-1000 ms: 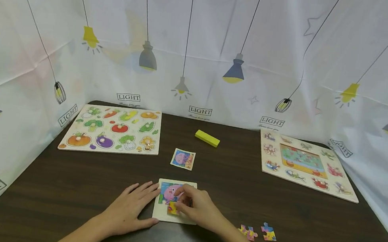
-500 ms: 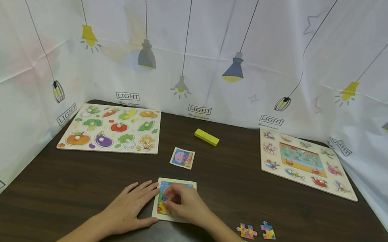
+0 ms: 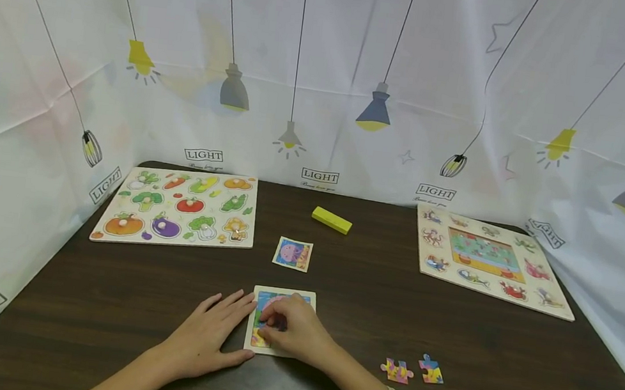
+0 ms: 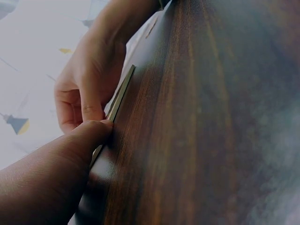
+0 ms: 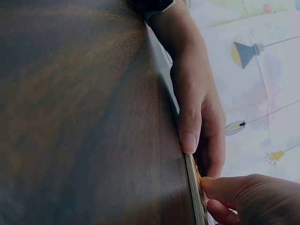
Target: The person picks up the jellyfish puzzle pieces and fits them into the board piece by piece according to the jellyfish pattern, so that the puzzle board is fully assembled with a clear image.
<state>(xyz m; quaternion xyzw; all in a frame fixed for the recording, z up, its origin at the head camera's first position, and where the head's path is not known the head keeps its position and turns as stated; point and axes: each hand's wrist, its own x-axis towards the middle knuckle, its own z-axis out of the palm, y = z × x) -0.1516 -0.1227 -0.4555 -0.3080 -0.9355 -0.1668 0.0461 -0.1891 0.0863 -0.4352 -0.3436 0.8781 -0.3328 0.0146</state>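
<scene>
A small wooden jigsaw tray point(image 3: 269, 289) lies on the dark table, partly filled with a pink sea-creature picture. My left hand point(image 3: 206, 340) lies along its left side, fingers straight; its thumb point(image 4: 89, 138) touches the near edge. Over the tray, my right hand point(image 3: 299, 332) has curled fingers and its thumb on a yellow puzzle piece point(image 3: 258, 341) at the lower left corner. That hand covers much of the picture. To the right lie a pink-and-yellow group point(image 3: 397, 371), perhaps joined pieces, and a blue-and-yellow puzzle piece point(image 3: 431, 370).
Behind the tray are a small picture card point(image 3: 292, 254) and a yellow block point(image 3: 331, 220). A vegetable peg board point(image 3: 215, 209) stands at the back left, a sea-animal board point(image 3: 437, 222) at the back right. A printed curtain point(image 3: 326, 126) surrounds the table.
My right hand has moved left across the tray, bringing the yellow puzzle piece from mid-tray into the lower left corner. My left hand has stayed at the tray's side.
</scene>
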